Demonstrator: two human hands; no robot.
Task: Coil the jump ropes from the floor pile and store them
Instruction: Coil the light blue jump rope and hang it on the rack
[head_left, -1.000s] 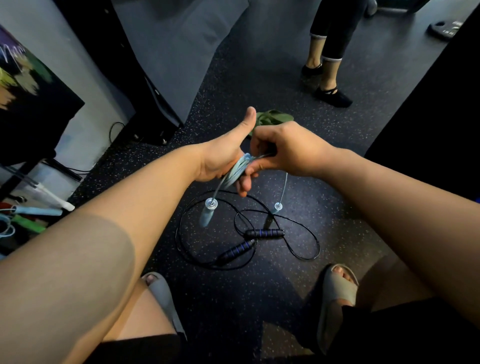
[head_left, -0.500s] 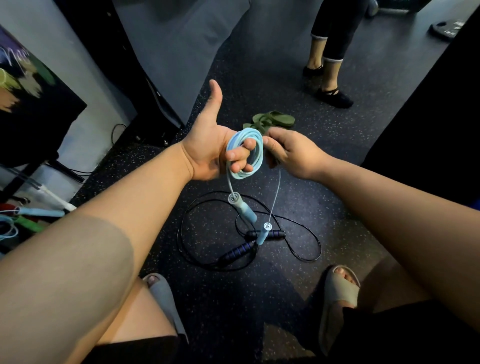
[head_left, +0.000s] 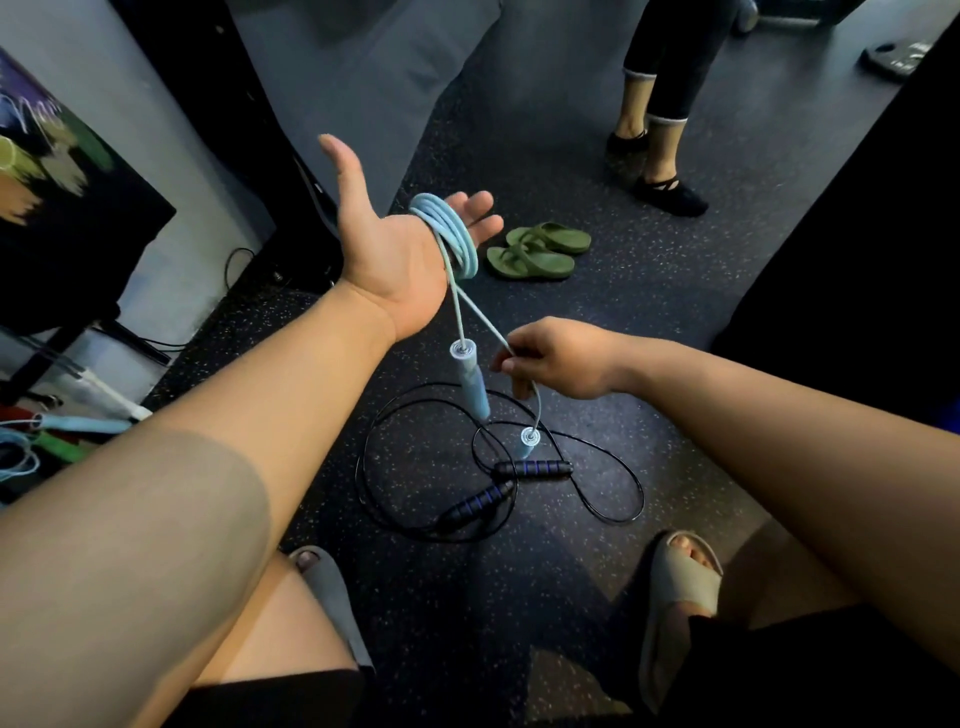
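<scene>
A light blue jump rope (head_left: 451, 234) is coiled in several loops around the fingers of my left hand (head_left: 387, 244), which is spread palm up with straight fingers. One blue handle (head_left: 471, 382) hangs from the coil. My right hand (head_left: 558, 358) is lower and pinches the rope's other strand, whose handle (head_left: 529, 441) dangles below it. A black jump rope (head_left: 498, 483) with black-and-blue handles lies loosely looped on the dark floor under both hands.
A pair of green sandals (head_left: 537, 249) lies on the floor beyond my left hand. Another person's legs (head_left: 660, 104) stand at the back. More blue and green rope gear (head_left: 57, 431) lies at the left edge. My sandalled feet (head_left: 675, 587) are near the bottom.
My left hand has opened from a curled grip and risen, the coil now around its straight fingers. My right hand has dropped down and away, drawing the strand taut.
</scene>
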